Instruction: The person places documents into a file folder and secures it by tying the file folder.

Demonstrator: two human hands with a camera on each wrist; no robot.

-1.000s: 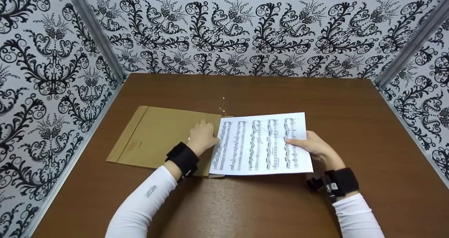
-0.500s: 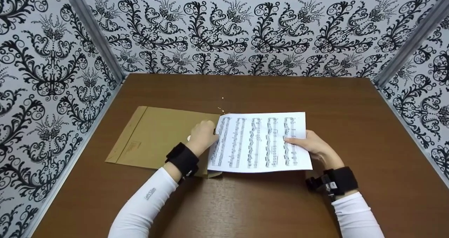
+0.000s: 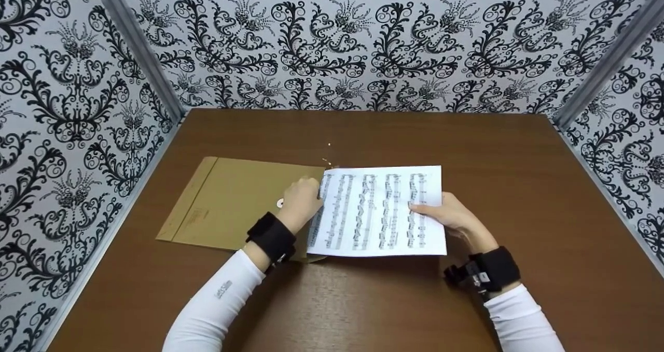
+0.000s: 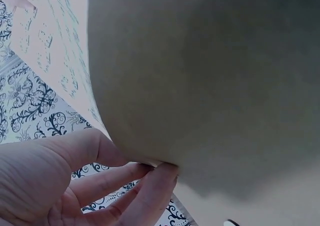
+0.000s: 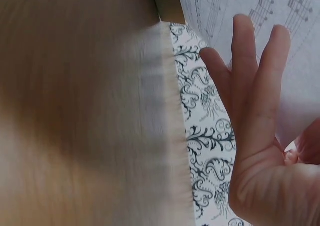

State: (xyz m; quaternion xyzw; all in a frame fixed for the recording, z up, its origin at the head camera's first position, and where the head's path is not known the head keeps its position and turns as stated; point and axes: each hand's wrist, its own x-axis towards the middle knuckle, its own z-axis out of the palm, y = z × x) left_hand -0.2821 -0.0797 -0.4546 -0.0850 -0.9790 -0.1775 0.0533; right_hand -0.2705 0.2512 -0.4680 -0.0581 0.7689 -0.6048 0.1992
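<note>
A brown paper envelope (image 3: 249, 191) lies on the left half of the table, its mouth facing right. My left hand (image 3: 302, 201) pinches the upper edge of that mouth between thumb and fingers; the left wrist view shows the envelope's face (image 4: 210, 86) bowed upward there. Printed sheet music (image 3: 381, 212) has its left end inside the mouth, while the larger part stays outside. At the right end, my right hand (image 3: 454, 217) grips the sheet, thumb on top. In the right wrist view the other fingers (image 5: 245, 51) spread along the sheet's underside.
The brown table (image 3: 363, 300) meets patterned wall panels (image 3: 332, 41) at the back and sides. Small shiny bits (image 3: 327, 162) lie just beyond the envelope's mouth. A white round button (image 3: 280, 203) sits on the envelope beside the left hand.
The right hand and the sheet music have shifted left, so more of the sheet's left end is covered by the envelope. The left hand keeps nearly the same place.
</note>
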